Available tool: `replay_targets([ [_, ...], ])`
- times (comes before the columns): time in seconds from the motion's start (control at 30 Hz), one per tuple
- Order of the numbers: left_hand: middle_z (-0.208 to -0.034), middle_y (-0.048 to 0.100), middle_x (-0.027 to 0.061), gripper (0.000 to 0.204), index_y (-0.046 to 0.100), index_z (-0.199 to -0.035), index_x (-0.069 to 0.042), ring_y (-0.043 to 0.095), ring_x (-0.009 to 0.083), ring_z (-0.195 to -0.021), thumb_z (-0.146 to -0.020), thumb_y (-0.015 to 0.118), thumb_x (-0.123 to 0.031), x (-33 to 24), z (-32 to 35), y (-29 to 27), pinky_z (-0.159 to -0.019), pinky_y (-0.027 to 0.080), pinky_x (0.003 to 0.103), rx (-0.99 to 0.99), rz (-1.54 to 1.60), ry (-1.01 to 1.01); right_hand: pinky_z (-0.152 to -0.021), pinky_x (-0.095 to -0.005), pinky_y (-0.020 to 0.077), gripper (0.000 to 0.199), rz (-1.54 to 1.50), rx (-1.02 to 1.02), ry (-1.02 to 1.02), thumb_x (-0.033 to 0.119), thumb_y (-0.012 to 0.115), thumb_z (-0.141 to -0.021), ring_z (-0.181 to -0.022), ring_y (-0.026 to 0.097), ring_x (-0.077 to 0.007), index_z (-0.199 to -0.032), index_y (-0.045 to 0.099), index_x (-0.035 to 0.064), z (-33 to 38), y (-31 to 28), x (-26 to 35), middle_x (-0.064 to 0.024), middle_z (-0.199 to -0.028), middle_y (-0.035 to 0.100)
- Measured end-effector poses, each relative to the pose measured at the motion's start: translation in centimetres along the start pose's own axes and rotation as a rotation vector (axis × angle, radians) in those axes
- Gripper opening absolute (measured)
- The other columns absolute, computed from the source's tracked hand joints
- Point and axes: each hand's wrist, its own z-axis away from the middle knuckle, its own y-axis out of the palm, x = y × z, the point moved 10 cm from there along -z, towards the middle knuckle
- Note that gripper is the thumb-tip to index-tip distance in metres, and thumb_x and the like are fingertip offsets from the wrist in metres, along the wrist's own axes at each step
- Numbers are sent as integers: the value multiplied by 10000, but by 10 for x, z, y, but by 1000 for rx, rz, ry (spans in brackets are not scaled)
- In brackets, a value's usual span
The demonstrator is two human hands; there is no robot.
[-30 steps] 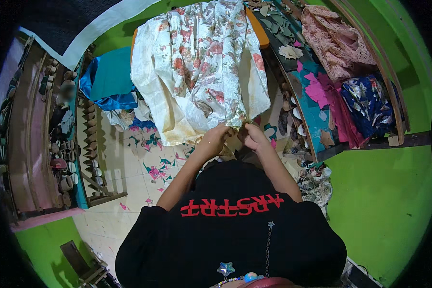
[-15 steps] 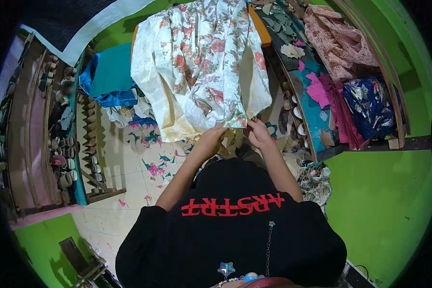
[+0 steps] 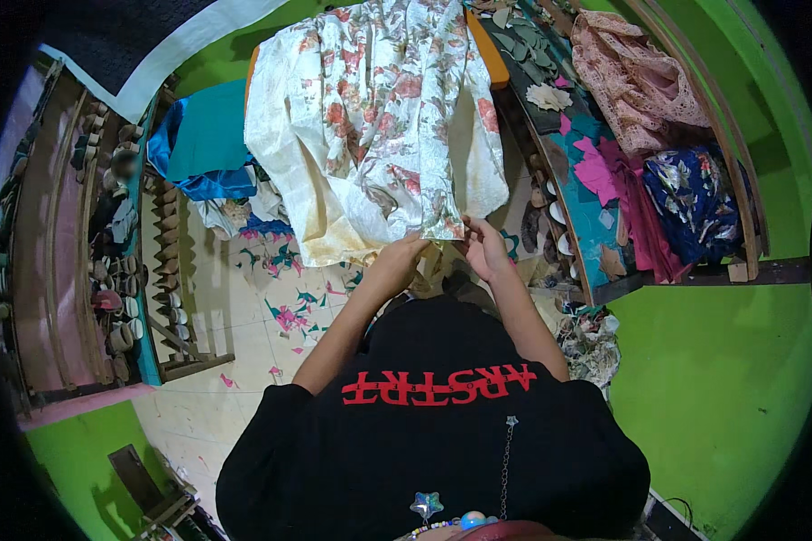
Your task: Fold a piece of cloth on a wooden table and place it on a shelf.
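The cream floral-print fabric sheet (image 3: pixel 379 117) hangs spread across the upper centre of the frame, its lower hem gathered at centre frame where both your hands meet it. Your left hand (image 3: pixel 399 261) is closed on the hem from below, fingers curled around a fold; your right hand (image 3: pixel 484 248) pinches the adjacent hem edge, fingers partly bent. Judged from this view, the cloth is mostly opened out and only the lower edge is being worked; the upper part appears to need no handling yet, and the hem is not yet straightened or released. Note the boundaries. At the right of the frame, the wooden shelf of coloured cloth pieces (image 3: pixel 622 180) runs just beside your right forearm, so lateral room there is limited. At the left, the wooden rack of small shoe-shaped parts (image 3: pixel 153 270) stands well apart from your left arm. The pale tiled floor strewn with fabric scraps (image 3: pixel 244 316) at lower left gives the widest open room for moving.
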Motion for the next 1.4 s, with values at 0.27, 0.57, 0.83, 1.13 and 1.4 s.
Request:
replay_targets([
  [0.27, -948, 521, 181, 307, 508, -951, 5, 499, 347, -869, -647, 477, 40, 2, 2, -1, -728, 411, 379, -13, 8, -1, -585, -225, 452, 254, 307, -42, -42, 9, 532, -751, -724, 548, -139, -995, 463, -18, -1, -2, 3, -107, -858, 558],
  [0.57, -1243, 341, 190, 374, 586, -967, -62, 443, 318, -1047, -657, 430, 79, 83, 38, -26, -881, 351, 327, -192, -165, -91, -527, -223, 433, 357, 847, -378, -332, -38, 560, -658, -620, 534, -127, -1012, 513, -49, 1, -68, 71, -101, -752, 562],
  [0.83, -936, 561, 186, 323, 534, -1015, -46, 527, 326, -894, -696, 567, -78, 214, 191, -142, -772, 410, 353, -522, -266, -829, -726, -330, 422, 308, 1237, -926, -754, 42, 590, -619, -810, 557, -280, -924, 584, -7, 49, -163, 194, -171, -899, 586],
  [1.13, -826, 581, 212, 238, 580, -772, 24, 566, 330, -812, -542, 599, -33, 332, 406, -109, -664, 452, 371, -374, -374, -1472, -689, -315, 431, 302, 1144, -1021, -777, 18, 632, -612, -782, 561, -246, -912, 601, 19, 62, -205, 219, -159, -874, 588],
  [1.4, -777, 601, 182, 363, 581, -730, 26, 603, 262, -742, -448, 767, -107, 403, 502, 9, -630, 493, 325, -270, -113, -1763, -742, -363, 421, 357, 1409, -1038, -302, 183, 678, -599, -851, 549, -310, -900, 597, 9, 40, -224, 136, -175, -934, 575],
])
